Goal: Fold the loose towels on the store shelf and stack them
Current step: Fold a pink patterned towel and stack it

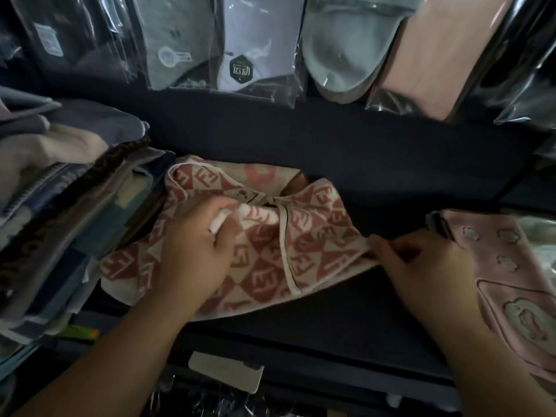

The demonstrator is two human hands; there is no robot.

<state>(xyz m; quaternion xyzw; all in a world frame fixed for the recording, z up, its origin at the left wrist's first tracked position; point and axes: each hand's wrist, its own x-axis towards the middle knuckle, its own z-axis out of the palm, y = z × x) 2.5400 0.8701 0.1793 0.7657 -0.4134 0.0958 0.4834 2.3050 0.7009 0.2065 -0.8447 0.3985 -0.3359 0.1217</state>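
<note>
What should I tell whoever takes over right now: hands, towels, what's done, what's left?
Left hand pinches the red towel on the shelf.
Right hand pinches its right corner.
The stack of folded towels stands at the left; the pink towel lies at the right.
Done: red towel partly folded, still rumpled.
Left: finish the fold, add it to the stack, then likely the pink towel.
</note>
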